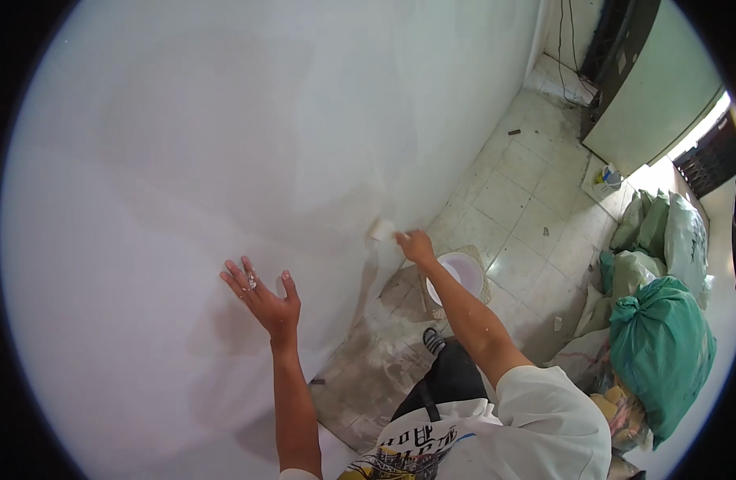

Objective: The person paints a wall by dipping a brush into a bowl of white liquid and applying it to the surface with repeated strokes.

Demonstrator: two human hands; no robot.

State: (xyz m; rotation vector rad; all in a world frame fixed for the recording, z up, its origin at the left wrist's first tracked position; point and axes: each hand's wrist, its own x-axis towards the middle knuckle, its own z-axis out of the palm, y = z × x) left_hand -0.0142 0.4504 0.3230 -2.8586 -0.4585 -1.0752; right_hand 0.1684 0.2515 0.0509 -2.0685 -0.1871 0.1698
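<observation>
My right hand (417, 246) is closed around a small hand tool with a whitish, squarish head (381, 230). That head is right at the white wall (224, 144), low and near where it meets the floor. My left hand (270, 302) is raised beside the wall with its fingers spread and holds nothing. White smears mark its fingers. Below my right forearm, a round white bucket (461, 277) stands on the floor, partly hidden by the arm.
Tied sacks, including a large green one (664, 352), are piled along the right side. The tiled floor (496, 192) carries dust and small scraps. A smaller bucket (607, 181) stands near a pale green door (664, 88). Cables (574, 48) hang at the far end.
</observation>
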